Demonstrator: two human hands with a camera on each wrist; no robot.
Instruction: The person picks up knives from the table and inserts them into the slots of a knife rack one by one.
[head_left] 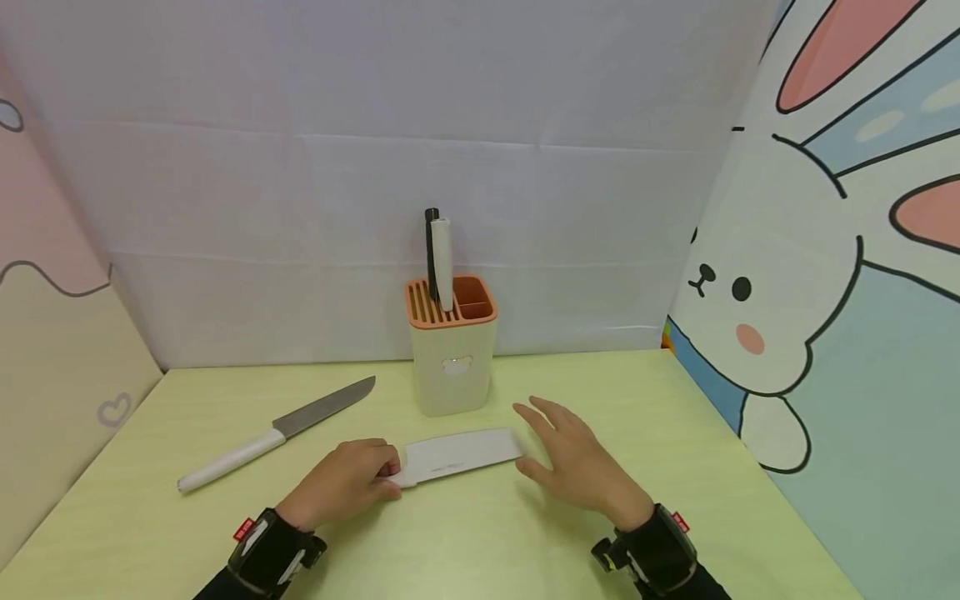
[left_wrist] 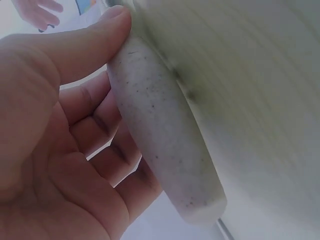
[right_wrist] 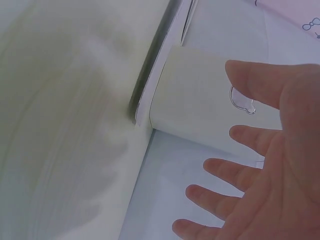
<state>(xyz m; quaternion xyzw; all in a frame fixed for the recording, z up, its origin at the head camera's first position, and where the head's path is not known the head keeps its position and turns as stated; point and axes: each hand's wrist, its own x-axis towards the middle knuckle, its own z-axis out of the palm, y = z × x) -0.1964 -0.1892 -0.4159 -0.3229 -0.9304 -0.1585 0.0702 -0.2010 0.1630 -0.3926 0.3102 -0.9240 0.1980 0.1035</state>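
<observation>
A cleaver with a broad pale blade (head_left: 461,452) lies low over the table in front of the knife block. My left hand (head_left: 352,483) grips its white handle; in the left wrist view the thumb presses the speckled handle (left_wrist: 160,130) against curled fingers. Off the blade's far end, my right hand (head_left: 573,458) is held with fingers spread and nothing in them. The right wrist view shows that hand (right_wrist: 265,165) apart from the blade (right_wrist: 160,65), seen edge-on. Whether the cleaver touches the table is hard to tell.
A cream knife block (head_left: 453,371) with an orange slotted top stands at the back, holding a black-handled item (head_left: 431,250) and a white-handled one (head_left: 442,262). Left of it, a long knife (head_left: 322,410) with a white handle lies on the yellow table (head_left: 450,550). White cloth hangs behind.
</observation>
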